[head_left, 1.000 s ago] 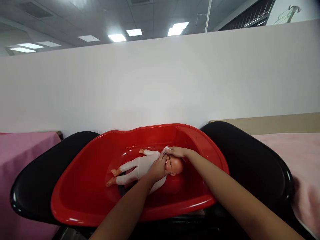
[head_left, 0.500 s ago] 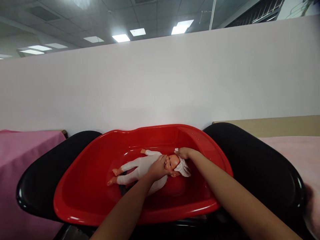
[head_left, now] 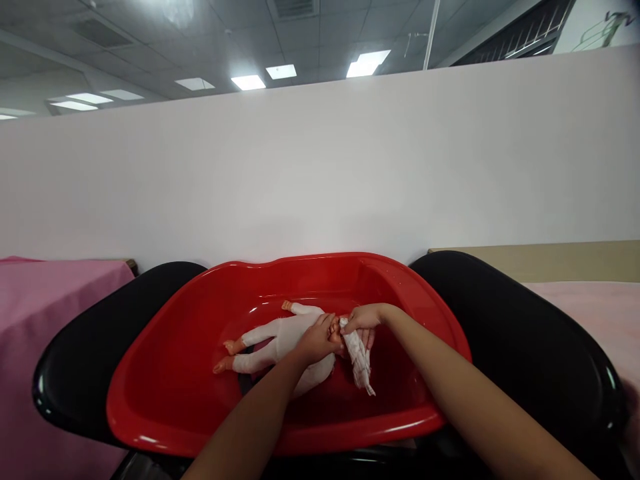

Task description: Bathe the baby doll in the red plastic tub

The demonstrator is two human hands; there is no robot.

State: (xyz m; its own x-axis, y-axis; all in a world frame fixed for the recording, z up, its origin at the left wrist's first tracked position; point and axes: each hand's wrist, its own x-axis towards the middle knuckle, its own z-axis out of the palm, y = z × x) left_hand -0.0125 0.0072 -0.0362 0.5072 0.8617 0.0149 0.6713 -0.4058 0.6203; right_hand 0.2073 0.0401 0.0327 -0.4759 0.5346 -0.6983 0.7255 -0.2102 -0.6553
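We reach both forearms forward into the red tub [head_left: 165, 400], which sits in front of us between two black tubs, one to the left [head_left: 75, 360] and one to the right [head_left: 525, 340]. The doll [head_left: 280, 337] lies on its back in the middle of the red tub, feet pointing left, head to the right, dressed in a white suit. Our left hand [head_left: 317, 340] rests palm down on the doll's chest and shoulder, fingers curled loosely over it just beside the head, so that it presses on the doll rather than clasping it. Our right hand [head_left: 363, 320] comes in from the right with the wrist bent downward, its fingers pinched together on a white cloth [head_left: 357, 357] at the doll's face; the cloth covers most of the head and hangs down toward us from the fingers. Pink covers lie on the surfaces at the far left [head_left: 45, 313] and far right [head_left: 595, 307], and a plain white partition [head_left: 320, 173] rises behind the tubs.
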